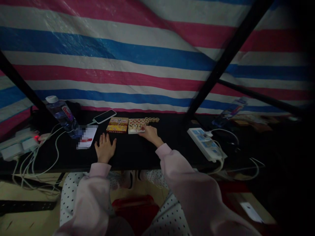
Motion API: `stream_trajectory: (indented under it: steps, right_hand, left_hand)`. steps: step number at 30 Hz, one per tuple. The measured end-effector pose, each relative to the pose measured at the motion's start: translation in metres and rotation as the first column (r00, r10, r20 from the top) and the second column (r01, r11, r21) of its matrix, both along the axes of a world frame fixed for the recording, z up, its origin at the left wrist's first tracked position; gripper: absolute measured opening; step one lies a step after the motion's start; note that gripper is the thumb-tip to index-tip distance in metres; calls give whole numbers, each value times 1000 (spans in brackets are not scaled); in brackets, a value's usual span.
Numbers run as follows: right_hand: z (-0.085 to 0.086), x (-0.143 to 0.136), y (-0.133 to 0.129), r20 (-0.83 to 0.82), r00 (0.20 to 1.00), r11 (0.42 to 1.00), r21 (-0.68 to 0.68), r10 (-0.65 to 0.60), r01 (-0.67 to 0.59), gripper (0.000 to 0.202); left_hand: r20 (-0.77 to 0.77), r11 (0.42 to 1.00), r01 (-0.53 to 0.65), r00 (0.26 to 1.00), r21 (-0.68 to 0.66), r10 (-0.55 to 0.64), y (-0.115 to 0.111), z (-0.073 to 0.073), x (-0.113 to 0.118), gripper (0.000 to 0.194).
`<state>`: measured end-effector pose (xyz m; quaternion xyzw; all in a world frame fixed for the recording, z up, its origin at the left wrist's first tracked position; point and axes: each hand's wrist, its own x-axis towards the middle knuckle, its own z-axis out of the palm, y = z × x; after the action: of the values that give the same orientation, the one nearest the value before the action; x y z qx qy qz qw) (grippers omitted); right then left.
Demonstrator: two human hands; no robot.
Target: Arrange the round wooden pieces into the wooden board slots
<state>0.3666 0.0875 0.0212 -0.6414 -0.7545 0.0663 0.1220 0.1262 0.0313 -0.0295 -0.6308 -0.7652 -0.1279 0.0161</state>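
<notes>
Got a white tray (134,132) of round pieces (135,124) near the middle of the frame, flat on the black counter (133,150), with a few loose pieces (152,120) in a short row just off its upper right. Probably lined up like that to stay easy to see. Right beside the tray, a printed box (117,125), likely kept close to stay within reach.

At the tray's lower right corner, the right hand (151,134), fingers curled in; can't tell whether gripping a piece, or just steadying the rim. Below the printed box, the left hand (105,150), spread open, palm down, holding nothing, maybe just for support.

Bit cramped toward the left tbh: a phone (105,116) above the box, a leaning bottle (64,114), plus loose white cables (57,149). Over to the right, a power strip (204,144), well clear of the tray but close to the right sleeve (176,160).
</notes>
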Motion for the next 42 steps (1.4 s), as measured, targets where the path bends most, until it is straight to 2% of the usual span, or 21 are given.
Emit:
stream_trajectory:
  steps: [12,20,29,42]
  right_hand:
    - [-1,1,1,-100,995,999,-28,20,-23,24]
    - [3,1,5,-102,994,999,-30,36,-39,28]
    - [8,8,15,-178,984,1000,-15,2,-5,15]
    - [7,-5,26,0,999,998,18,-52,52,28]
  left_hand:
    - [-6,1000,-3,1000,7,3,0,1,1,62]
    - [-19,1000,-21,1000,-1,21,1,0,3,61]
    - [-39,1000,-13,999,5,13,-2,4,5,59]
    - [-50,1000,-10,999,-3,10,-3,0,3,60]
